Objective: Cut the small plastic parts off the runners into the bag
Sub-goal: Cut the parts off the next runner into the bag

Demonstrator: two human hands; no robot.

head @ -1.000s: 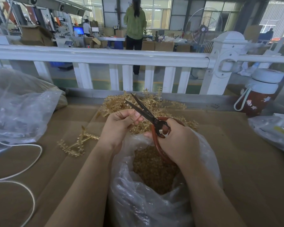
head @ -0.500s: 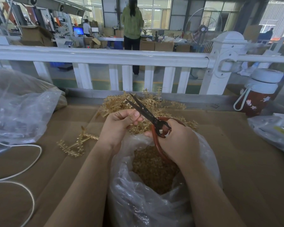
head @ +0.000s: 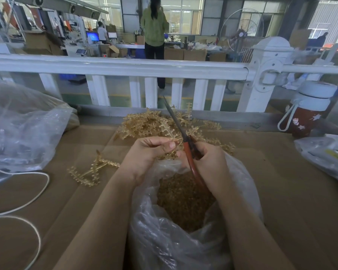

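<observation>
Both hands work above the open clear plastic bag [head: 183, 240]. Left hand [head: 146, 152] pinches a tan runner [head: 167, 127]; right hand [head: 207, 162] grips the red-handled scissors [head: 180, 131], blades closed, beside it. Cut parts [head: 183, 199] fill the bag; a runner pile [head: 148, 123] lies beyond on the cardboard [head: 271, 182].

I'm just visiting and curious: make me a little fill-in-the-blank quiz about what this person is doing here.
1. The right hand holds red-handled ____.
2. The left hand pinches a golden plastic ____.
3. The cut parts lie in a clear plastic ____ below the hands.
4. A white ____ lies on the cardboard at the left.

Missing: scissors; runner; bag; cord
</observation>
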